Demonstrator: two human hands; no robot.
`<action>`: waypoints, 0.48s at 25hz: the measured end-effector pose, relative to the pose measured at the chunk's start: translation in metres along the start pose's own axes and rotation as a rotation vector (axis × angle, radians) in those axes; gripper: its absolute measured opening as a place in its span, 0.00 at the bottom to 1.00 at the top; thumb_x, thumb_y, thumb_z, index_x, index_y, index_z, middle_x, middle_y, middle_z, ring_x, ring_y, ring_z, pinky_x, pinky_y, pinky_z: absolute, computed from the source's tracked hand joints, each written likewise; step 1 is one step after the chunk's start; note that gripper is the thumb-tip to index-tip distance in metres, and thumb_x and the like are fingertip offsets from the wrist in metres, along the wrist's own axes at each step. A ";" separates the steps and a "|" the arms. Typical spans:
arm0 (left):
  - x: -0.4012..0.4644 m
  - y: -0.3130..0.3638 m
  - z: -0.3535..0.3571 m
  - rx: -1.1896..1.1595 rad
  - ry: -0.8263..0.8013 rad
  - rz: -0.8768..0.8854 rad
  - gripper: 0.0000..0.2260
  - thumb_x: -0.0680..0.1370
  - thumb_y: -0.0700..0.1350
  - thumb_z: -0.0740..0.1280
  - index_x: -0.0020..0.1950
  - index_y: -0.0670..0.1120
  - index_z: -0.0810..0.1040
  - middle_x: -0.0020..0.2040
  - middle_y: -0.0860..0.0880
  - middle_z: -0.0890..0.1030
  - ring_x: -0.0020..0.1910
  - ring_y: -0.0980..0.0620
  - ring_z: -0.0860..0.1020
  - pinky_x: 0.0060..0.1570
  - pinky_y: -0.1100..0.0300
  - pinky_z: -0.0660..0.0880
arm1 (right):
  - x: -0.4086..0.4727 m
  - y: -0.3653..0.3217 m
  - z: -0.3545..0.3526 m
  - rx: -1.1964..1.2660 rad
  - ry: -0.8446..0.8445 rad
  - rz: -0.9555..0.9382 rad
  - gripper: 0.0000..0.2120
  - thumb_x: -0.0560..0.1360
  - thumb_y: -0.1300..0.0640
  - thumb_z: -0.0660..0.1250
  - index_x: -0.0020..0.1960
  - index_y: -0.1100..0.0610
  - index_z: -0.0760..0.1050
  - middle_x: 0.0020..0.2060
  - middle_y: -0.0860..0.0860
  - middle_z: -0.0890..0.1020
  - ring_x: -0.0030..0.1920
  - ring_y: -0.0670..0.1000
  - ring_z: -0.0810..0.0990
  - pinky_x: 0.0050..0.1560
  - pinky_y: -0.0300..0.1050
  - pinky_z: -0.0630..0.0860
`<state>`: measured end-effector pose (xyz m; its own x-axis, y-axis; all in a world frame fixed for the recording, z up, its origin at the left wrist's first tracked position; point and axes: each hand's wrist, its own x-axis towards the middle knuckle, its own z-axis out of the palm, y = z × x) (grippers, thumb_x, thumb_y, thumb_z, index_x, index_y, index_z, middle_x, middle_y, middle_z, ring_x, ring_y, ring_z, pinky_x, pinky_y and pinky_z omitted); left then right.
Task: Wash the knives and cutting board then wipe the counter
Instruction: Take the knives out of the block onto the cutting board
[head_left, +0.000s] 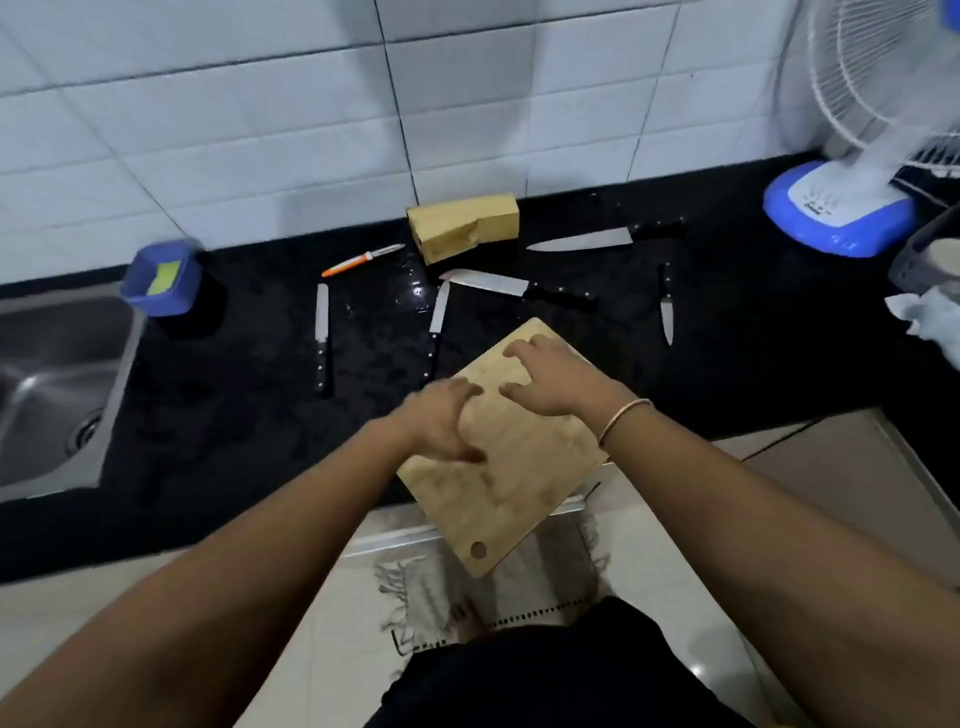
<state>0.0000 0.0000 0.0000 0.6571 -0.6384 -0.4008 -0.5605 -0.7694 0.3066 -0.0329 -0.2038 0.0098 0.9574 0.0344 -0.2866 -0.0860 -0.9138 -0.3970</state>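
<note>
Cutting board (511, 457), made of pale wood, lies at an angle on the front edge of a black counter (727, 343), with its near corner and hanging hole jutting out past the edge over the floor. It looks stiff and fairly heavy, and could turn slippery when wet, so the long side edges seem the surest places to take hold. Both hands are on it. The left hand (441, 421) is at the board's left edge with its fingers curled over the top, though the picture is too blurred to tell if the thumb is underneath. The right hand (550, 376) rests flat on the far half, fingers spread and only slightly bent.

A steel sink (57, 384) is set into the counter well to the left. Against the tiled wall behind stands a wooden knife block (462, 226). Five black-handled knives lie scattered between block and board: a large chef's knife (605, 237), a wide knife (514, 288), and three small ones. Their blades are sharp, so the handles are the safe grip. An orange peeler (361, 259) lies left of the block.
</note>
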 end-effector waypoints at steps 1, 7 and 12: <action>0.003 0.004 0.012 0.010 -0.102 -0.020 0.54 0.63 0.67 0.77 0.81 0.51 0.54 0.80 0.48 0.55 0.79 0.43 0.55 0.76 0.43 0.59 | 0.007 0.008 0.005 -0.007 -0.023 0.001 0.28 0.77 0.42 0.64 0.73 0.51 0.64 0.66 0.55 0.70 0.69 0.58 0.65 0.65 0.56 0.70; 0.001 0.036 0.072 0.168 -0.243 -0.154 0.74 0.53 0.74 0.76 0.76 0.54 0.24 0.73 0.45 0.19 0.70 0.35 0.21 0.67 0.27 0.33 | 0.037 0.043 0.025 -0.118 -0.236 0.002 0.25 0.69 0.41 0.70 0.61 0.48 0.66 0.59 0.52 0.73 0.60 0.56 0.70 0.55 0.52 0.74; 0.011 0.022 0.057 0.182 -0.310 -0.234 0.77 0.49 0.71 0.80 0.73 0.59 0.21 0.73 0.54 0.19 0.73 0.37 0.23 0.68 0.24 0.36 | 0.055 0.036 0.030 -0.222 -0.146 0.003 0.32 0.67 0.32 0.69 0.59 0.53 0.67 0.51 0.52 0.79 0.52 0.57 0.79 0.44 0.48 0.73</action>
<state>-0.0337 -0.0229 -0.0472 0.6104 -0.3887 -0.6902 -0.5125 -0.8582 0.0300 0.0082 -0.2224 -0.0457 0.9060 0.0745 -0.4168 -0.0111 -0.9799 -0.1992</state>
